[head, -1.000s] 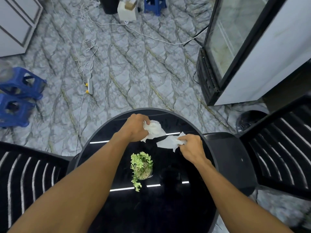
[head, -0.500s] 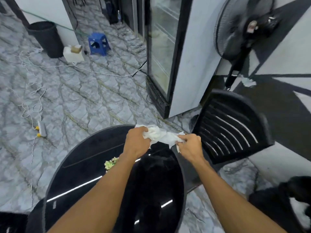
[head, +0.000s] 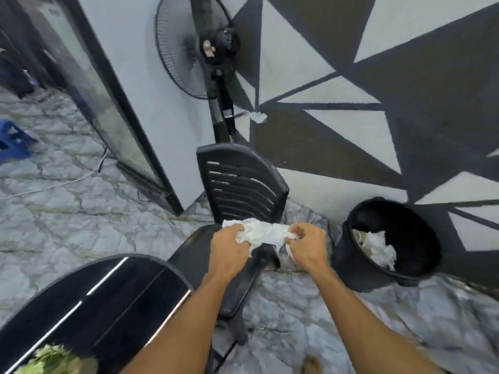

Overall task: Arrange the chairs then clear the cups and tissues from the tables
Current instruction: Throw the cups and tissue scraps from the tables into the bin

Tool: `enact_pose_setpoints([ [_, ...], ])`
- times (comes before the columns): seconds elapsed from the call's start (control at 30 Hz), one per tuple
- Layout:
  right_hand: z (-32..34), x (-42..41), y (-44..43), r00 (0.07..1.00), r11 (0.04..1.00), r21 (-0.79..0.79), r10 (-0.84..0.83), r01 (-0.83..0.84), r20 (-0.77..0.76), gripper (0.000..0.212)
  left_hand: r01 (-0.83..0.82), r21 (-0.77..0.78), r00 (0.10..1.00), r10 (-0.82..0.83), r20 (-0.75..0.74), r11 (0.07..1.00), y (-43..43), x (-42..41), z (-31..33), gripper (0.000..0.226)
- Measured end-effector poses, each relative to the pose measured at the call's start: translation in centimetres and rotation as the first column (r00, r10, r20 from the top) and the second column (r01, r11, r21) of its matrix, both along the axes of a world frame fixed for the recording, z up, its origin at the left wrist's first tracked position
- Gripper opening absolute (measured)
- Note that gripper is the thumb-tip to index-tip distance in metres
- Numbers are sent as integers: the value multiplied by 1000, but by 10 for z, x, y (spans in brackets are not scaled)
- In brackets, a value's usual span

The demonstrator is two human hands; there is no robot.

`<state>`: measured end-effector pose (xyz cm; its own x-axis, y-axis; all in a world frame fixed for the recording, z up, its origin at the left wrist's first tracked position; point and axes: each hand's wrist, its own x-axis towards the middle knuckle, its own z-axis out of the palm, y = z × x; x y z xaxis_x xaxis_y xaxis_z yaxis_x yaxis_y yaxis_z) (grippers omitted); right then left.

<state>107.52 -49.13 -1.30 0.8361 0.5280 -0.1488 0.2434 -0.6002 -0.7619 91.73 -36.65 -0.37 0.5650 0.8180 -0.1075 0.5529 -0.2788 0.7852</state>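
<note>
Grip: left hand (head: 229, 248) and right hand (head: 307, 245) each pinch an end of crumpled white paper tissues (head: 263, 233), above seat of black slatted plastic chair (head: 243, 190), beyond right edge of round glossy black tabletop (head: 113, 298) | Progress: tissues apparently collected, not yet binned; black round plastic bin (head: 348, 265) near right hand holds white waste | Cups: none visible

The round glossy black surface (head: 113, 300) runs off the bottom-left edge. The green leafy plant (head: 54, 360) on it is a blur, cut by the bottom edge. The blue plastic stool (head: 13, 141) is clipped at the left. Both ends of the crumpled white tissue (head: 264, 233) vanish inside the left hand (head: 229, 249) and right hand (head: 307, 247). The rim of the black plastic bin (head: 349, 267) hides part of its white contents.
</note>
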Motion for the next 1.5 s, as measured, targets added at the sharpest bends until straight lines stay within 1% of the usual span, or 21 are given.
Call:
enact_pose_setpoints([
  [0.03, -4, 22, -16, 1000, 1000, -3, -19, 19, 4, 22, 33, -9, 999, -33, -6, 999, -13, 25, -1, 35],
  [0.13, -12, 86, -63, 996, 996, 0, -84, 84, 17, 16, 115, -30, 993, -115, -30, 993, -51, 104, -7, 40],
  [0.27, -11, 157, -117, 987, 987, 35, -156, 155, 43, 12, 225, 15, 973, -224, -61, 974, -98, 199, -11, 40],
  [0.5, -11, 254, -186, 941, 942, 42, -335, 333, 50, 18, 358, 65, 932, -353, -82, 931, -155, 323, -14, 33],
  [0.6, -17, 285, -203, 909, 910, 33, -414, 413, 39, 19, 418, 89, 907, -411, -92, 904, -171, 363, -17, 29],
  [0.87, -51, 373, -211, 834, 834, -25, -551, 551, 3, 16, 541, 53, 840, -536, -81, 839, -175, 475, -52, 30],
  [1.0, -78, 422, -207, 779, 779, -60, -626, 624, -30, 14, 594, 13, 801, -589, -106, 805, -167, 541, -79, 29],
  [1.17, -126, 478, -205, 714, 719, -128, -694, 683, -89, 17, 688, 4, 715, -676, -179, 726, -162, 609, -121, 25],
  [1.27, -173, 511, -206, 671, 681, -144, -732, 718, -114, 17, 708, 18, 688, -685, -241, 706, -164, 645, -166, 26],
  [1.37, -240, 540, -212, 625, 648, -181, -762, 740, -170, 17, 718, 18, 673, -686, -275, 696, -171, 680, -232, 31],
  [1.5, -349, 569, -220, 614, 647, -246, -762, 722, -205, 19, 717, -54, 647, -691, -322, 695, -187, 719, -337, 31],
])
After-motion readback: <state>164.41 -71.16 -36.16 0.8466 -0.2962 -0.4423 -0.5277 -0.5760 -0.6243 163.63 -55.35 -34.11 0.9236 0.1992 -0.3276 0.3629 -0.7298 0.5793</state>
